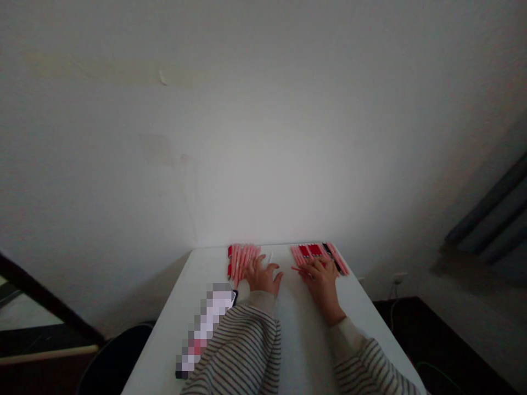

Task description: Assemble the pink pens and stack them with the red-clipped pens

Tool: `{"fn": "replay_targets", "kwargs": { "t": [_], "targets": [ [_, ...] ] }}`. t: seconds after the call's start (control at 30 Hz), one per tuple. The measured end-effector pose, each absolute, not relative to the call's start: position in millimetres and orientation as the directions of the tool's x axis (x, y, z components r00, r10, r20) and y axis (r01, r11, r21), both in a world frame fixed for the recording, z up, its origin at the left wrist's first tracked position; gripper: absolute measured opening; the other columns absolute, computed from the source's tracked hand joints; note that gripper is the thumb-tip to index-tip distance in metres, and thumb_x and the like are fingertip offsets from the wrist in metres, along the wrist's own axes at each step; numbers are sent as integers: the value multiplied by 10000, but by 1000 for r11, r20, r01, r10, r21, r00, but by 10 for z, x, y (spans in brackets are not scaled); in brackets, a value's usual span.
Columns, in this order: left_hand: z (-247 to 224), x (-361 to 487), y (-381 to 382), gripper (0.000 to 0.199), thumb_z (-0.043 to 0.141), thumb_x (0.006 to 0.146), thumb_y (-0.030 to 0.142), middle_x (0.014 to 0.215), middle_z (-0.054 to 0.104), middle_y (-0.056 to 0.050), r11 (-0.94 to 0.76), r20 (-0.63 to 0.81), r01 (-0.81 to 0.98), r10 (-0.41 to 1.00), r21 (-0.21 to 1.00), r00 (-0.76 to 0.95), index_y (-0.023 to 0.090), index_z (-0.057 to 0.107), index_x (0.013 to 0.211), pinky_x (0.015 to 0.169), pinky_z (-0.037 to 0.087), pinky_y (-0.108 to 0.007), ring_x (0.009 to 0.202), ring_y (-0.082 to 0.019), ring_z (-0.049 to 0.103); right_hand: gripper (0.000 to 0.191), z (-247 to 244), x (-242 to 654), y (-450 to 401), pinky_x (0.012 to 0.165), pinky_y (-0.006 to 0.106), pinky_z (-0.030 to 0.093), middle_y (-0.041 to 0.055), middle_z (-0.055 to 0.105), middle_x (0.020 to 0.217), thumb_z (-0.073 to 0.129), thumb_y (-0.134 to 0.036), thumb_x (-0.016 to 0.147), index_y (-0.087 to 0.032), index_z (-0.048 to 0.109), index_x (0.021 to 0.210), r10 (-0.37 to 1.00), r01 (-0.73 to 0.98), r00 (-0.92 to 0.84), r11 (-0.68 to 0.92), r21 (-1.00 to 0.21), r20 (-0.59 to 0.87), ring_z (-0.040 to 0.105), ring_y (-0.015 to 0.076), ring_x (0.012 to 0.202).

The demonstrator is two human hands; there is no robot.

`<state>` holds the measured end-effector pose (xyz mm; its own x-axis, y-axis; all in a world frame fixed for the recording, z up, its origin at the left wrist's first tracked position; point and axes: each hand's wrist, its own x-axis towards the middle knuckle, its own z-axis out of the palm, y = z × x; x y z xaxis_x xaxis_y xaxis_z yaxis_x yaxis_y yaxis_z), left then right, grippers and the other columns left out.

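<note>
My left hand [263, 274] rests with its fingers spread at the right side of a row of pink pen-like sticks [241, 260] near the back of the white table. Beside its fingertips lies a short whitish stick [270, 257]. My right hand [320, 278] is closed on a pink pen-like stick [296, 269], whose end pokes out to the left past the fingers. Just beyond that hand lies a second group of pink sticks [338, 259], with red pieces [309, 250] and a black one among them. The hand hides part of this group.
A phone-like slab [214, 312], its face blurred into blocks, lies on the white table [302, 351] beside my left forearm. The table's back edge meets a pale wall [263, 137]. At left stands a dark rounded object [117, 359]; at right are a socket and cable [395, 282].
</note>
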<state>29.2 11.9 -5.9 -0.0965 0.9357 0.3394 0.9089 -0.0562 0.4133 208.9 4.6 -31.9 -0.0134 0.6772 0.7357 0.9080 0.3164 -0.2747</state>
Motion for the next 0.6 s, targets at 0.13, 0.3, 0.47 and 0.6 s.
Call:
{"fn": "replay_targets", "kwargs": {
  "t": [0.13,0.3,0.47,0.6],
  "targets": [
    [-78,300,120,148,705,662,412,1316,532,32,-94,331,901,942,423,-57,377,735,803,1136,84,-579,1321,-311,312,134,-248,2033,-10,1029,495,181,-3,658,903,670,-277,781,-345,714,887,705,922,-58,310,-233,707,436,228,1017],
    [-82,312,131,127,728,641,397,1356,512,75,-93,267,894,963,438,-31,414,730,767,1110,31,-646,1340,-327,291,131,-239,2002,-32,1035,548,142,5,645,933,654,-288,793,-365,714,880,742,934,-87,293,-205,665,426,245,1054],
    [-55,319,133,150,733,633,409,1382,487,94,-76,198,879,980,471,-22,423,723,782,1112,-25,-640,1357,-313,264,121,-211,1982,-45,1050,554,130,1,635,937,646,-286,801,-366,711,863,759,932,-87,291,-216,646,436,233,1049],
    [-27,321,120,141,713,655,404,1381,489,94,-69,175,877,984,475,-17,416,723,796,1105,-58,-640,1359,-312,252,130,-185,1976,-49,1057,559,114,-1,633,927,640,-271,805,-366,708,860,768,927,-105,306,-218,632,438,232,1041]
  ]
}}
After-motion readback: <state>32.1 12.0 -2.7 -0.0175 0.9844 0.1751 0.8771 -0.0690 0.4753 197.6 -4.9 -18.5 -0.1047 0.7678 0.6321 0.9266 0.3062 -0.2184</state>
